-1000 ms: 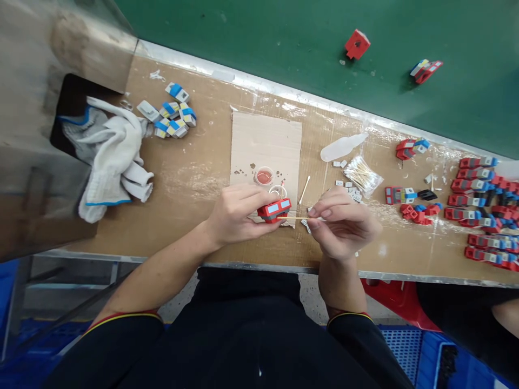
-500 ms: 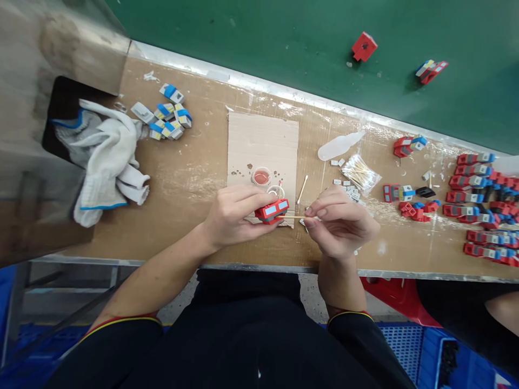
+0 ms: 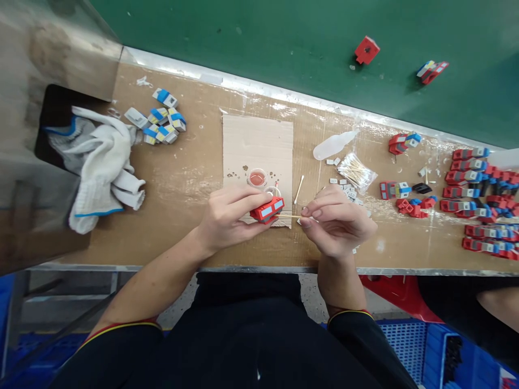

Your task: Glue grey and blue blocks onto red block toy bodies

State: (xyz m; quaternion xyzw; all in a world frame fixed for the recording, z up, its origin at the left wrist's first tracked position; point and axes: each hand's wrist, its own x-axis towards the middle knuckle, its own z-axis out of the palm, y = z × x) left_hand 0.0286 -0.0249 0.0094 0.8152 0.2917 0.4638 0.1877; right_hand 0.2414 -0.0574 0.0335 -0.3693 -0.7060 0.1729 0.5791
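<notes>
My left hand (image 3: 233, 216) is closed around a red toy vehicle part (image 3: 267, 209) with light blue windows and a grey stripe. Between the thumb and fingers of my right hand (image 3: 338, 221) is a thin cotton swab (image 3: 290, 216), its far end at the lower right side of the red part; that tip is hidden. Just behind the held part, a small cup of reddish liquid (image 3: 257, 178) stands on a cardboard sheet (image 3: 258, 140), with a white ring-shaped item (image 3: 274, 191) beside it. Another cotton swab (image 3: 299, 189) lies right of the sheet.
At right lie a bag of cotton swabs (image 3: 357, 172), small grey pieces (image 3: 346, 189), a translucent bottle (image 3: 334, 146) and rows of red-blue toy parts (image 3: 466, 205). Grey-blue blocks (image 3: 164, 121) and white gloves (image 3: 101, 167) are at left. A person's leg (image 3: 458, 302) shows at lower right.
The view has shifted slightly, so most of the bench appears a little further left. Both hands keep their grips, and the swab stays against the red part.
</notes>
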